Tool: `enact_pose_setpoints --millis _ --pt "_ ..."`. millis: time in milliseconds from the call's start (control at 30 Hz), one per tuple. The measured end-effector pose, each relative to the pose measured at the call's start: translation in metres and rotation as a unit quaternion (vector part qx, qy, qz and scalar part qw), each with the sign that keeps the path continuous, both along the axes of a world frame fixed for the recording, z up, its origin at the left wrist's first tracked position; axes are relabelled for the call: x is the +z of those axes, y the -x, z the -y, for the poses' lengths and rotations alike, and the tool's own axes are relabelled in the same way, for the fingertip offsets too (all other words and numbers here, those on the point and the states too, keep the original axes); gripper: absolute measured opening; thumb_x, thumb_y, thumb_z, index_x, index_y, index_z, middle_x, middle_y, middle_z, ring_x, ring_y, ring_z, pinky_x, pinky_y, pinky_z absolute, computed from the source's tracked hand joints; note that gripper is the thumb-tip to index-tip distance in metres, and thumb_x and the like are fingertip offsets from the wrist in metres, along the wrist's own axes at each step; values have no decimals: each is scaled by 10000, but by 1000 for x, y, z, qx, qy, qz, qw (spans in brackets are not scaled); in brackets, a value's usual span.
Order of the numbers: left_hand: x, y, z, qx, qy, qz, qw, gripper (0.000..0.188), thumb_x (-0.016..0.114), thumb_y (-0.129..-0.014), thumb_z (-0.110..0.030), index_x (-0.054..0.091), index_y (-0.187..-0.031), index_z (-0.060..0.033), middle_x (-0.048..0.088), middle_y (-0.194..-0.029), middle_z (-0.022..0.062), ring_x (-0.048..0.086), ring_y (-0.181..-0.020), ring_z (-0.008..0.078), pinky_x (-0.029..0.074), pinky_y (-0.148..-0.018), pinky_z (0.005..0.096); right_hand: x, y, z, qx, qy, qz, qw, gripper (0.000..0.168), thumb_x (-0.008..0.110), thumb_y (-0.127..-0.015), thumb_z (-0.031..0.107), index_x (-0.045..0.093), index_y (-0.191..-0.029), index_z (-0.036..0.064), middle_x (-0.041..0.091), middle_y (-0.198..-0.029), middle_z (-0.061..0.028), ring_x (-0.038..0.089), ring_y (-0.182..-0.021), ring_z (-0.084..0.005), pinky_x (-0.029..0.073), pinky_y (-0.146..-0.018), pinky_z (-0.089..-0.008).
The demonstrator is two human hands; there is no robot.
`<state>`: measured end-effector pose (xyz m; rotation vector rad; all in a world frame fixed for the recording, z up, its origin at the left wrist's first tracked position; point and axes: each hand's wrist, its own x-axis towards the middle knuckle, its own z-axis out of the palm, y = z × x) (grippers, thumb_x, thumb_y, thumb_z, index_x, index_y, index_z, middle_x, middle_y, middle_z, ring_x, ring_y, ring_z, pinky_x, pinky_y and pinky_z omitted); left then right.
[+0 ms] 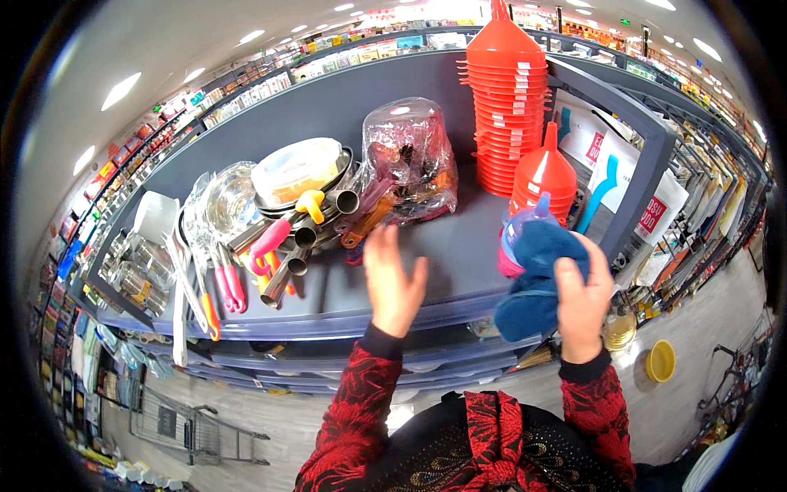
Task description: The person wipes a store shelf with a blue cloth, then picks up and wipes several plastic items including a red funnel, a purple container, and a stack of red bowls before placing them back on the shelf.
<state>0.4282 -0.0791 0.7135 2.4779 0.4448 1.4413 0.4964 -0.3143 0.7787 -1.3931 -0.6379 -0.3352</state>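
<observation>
A folded dark blue cloth (541,277) is gripped in my right hand (584,295), over the right end of the grey shelf (452,261). Just behind the cloth are a small translucent blue funnel (522,227) and a short stack of red funnels (544,175). My left hand (392,286) is over the shelf's front half, fingers apart and holding nothing. Its fingertips are close to a brown handle (369,221) in front of a plastic-wrapped bundle (409,163). To its left, several metal tube handles (298,264) point towards the front edge.
A tall stack of red funnels (507,117) stands at the back. Ladles and tongs (184,283) overhang the front edge at left, beside pans and a wrapped lid (298,169). A grey frame (639,166) bounds the right end. A shopping cart (190,424) and yellow bucket (661,361) are on the floor.
</observation>
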Motion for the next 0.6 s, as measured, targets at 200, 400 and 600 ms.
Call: enact_pose_setpoints --millis 200,400,600 --pt "-11 26 -51 15 209 72 975 624 686 -757 -153 392 -1264 61 446 -1259 230 434 -1179 349 338 -1001 387 -47 -22 -88 28 367 306 878 362 647 -765 228 576 -1074 51 568 -1116 -136 523 -1066 -340 435 -877 -444" --pt "-7 22 -86 -165 288 55 942 550 682 -795 -172 432 -1233 48 559 -1149 196 537 -1071 261 404 -924 345 -68 -25 -105 63 412 234 878 353 589 -782 245 589 -1088 70 579 -1122 -144 540 -1050 -347 431 -894 -433" --pt "-5 26 -48 -283 398 -51 871 474 652 -841 -171 449 -1234 -2 560 -1115 63 524 -996 134 451 -827 286 -71 -31 -105 21 410 257 875 308 581 -769 198 607 -1042 58 608 -1064 -130 570 -1005 -315 455 -854 -425"
